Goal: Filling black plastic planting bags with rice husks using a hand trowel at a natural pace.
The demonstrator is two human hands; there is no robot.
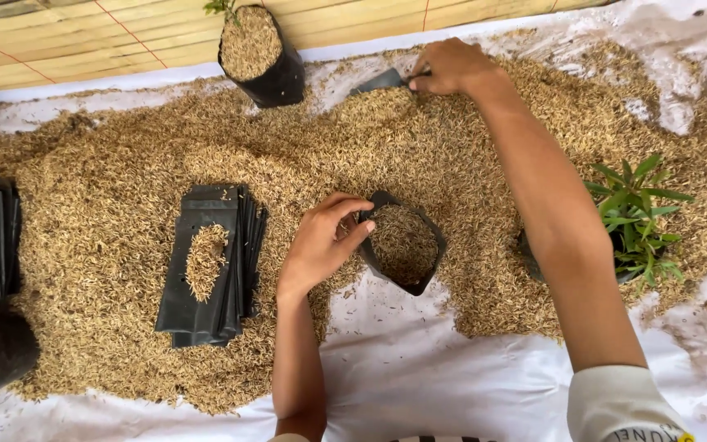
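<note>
Golden-brown rice husks (108, 205) cover the white sheet (419, 385) — the left hand (321, 241) pinches the rim of 1 half-filled black plastic grow bag (403, 243), while the right hand (452, 65) grips a dark scoop (380, 81) at the pile's far edge.

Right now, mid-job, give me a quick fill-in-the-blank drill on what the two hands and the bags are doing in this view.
1. The left hand holds open the rim of a black ____ bag.
2. The right hand grips a dark scoop at the far edge of the pile of ____.
3. A stack of flat bags lies to the ____ of the left hand.
4. A green seedling stands beside the ____ forearm.

Missing words: open; husks; left; right
</note>
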